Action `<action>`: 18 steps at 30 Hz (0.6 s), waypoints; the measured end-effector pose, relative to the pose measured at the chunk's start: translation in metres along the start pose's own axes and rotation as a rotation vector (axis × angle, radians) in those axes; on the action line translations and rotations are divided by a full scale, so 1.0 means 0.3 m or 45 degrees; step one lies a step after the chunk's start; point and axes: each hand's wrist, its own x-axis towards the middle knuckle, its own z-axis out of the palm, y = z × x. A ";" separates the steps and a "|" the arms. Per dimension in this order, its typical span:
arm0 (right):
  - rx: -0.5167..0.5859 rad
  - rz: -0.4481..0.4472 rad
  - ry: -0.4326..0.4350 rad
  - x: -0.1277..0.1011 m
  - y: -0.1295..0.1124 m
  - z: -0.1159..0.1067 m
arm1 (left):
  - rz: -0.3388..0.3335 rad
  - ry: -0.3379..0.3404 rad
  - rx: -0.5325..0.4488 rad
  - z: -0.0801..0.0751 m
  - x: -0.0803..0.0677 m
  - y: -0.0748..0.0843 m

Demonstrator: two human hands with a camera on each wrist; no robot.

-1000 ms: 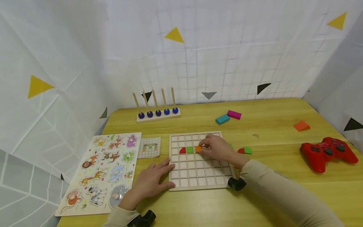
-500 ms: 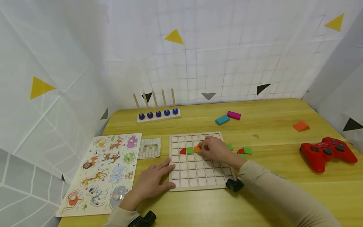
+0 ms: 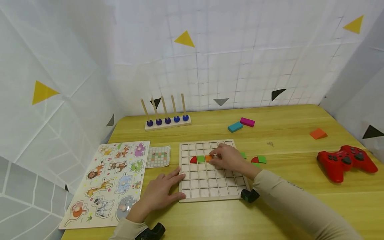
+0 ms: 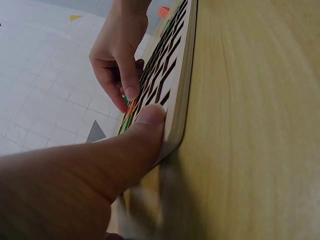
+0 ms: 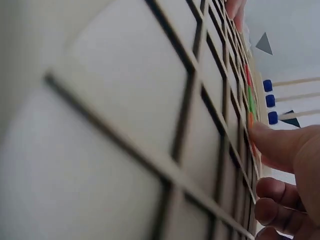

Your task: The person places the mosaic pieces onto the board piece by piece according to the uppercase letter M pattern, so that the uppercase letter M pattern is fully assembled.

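A wooden grid board (image 3: 204, 183) lies flat on the table. In one of its rows sit a red quarter-round tile (image 3: 193, 160), a green square tile (image 3: 200, 159) and an orange tile (image 3: 207, 158), side by side. My right hand (image 3: 229, 158) pinches the orange tile between thumb and index finger, partly covering it; the left wrist view shows the same orange tile (image 4: 131, 106) under those fingertips. With fingers spread, my left hand (image 3: 160, 191) rests against the board's left edge, its thumb (image 4: 150, 117) on the rim. Left of the board is a small printed pattern card (image 3: 158, 164).
Loose red (image 3: 254, 159) and green tiles (image 3: 262, 159) lie right of the board. An animal puzzle (image 3: 115, 173) fills the left side. Behind stand a peg stand with blue beads (image 3: 168, 123), a teal block (image 3: 235, 126) and a magenta block (image 3: 247, 122). A red game controller (image 3: 346, 161) lies far right.
My right hand has shifted very slightly left while staying at the orange tile. The left hand keeps its place at the board's edge.
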 end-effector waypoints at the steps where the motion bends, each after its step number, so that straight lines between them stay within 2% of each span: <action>1: 0.002 0.015 0.011 -0.004 0.007 -0.011 | 0.001 0.000 -0.001 -0.001 -0.001 -0.001; 4: 0.015 0.095 0.062 -0.027 0.051 -0.066 | 0.009 0.000 -0.001 -0.003 0.001 -0.003; 8: 0.032 0.193 0.089 -0.081 0.156 -0.152 | 0.017 0.009 0.021 -0.002 0.004 -0.007; 13: 0.035 0.267 -0.031 -0.148 0.259 -0.205 | 0.011 0.021 0.023 0.000 -0.001 -0.012; 18: 0.051 0.284 -0.104 -0.183 0.285 -0.204 | 0.008 0.017 0.001 0.008 0.000 -0.008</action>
